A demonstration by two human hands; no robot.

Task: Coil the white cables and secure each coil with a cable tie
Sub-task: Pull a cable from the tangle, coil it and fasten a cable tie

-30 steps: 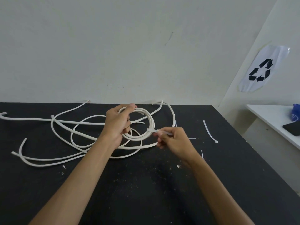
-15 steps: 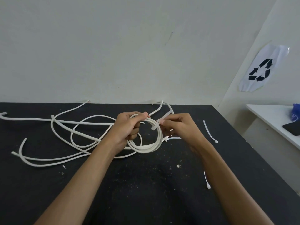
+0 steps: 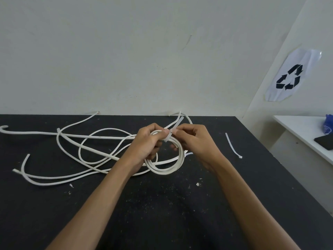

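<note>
A small coil of white cable (image 3: 167, 170) hangs just above the black table (image 3: 162, 213), held at its top by my left hand (image 3: 146, 143), whose fingers curl round the strands. My right hand (image 3: 193, 139) pinches a white cable tie (image 3: 177, 124) that wraps the top of the coil; the tie's free end sticks up and away. Several loose white cables (image 3: 72, 141) sprawl over the table to the left of my hands.
A spare cable tie (image 3: 233, 146) lies on the table to the right. Another tie (image 3: 188, 153) peeks out behind the coil. White crumbs dot the table. A white side table (image 3: 297, 127) with a dark object (image 3: 324, 141) stands at far right.
My right hand brought the tie from the coil's right side up to its top, meeting my left hand. The coil tipped more upright and shifted slightly right.
</note>
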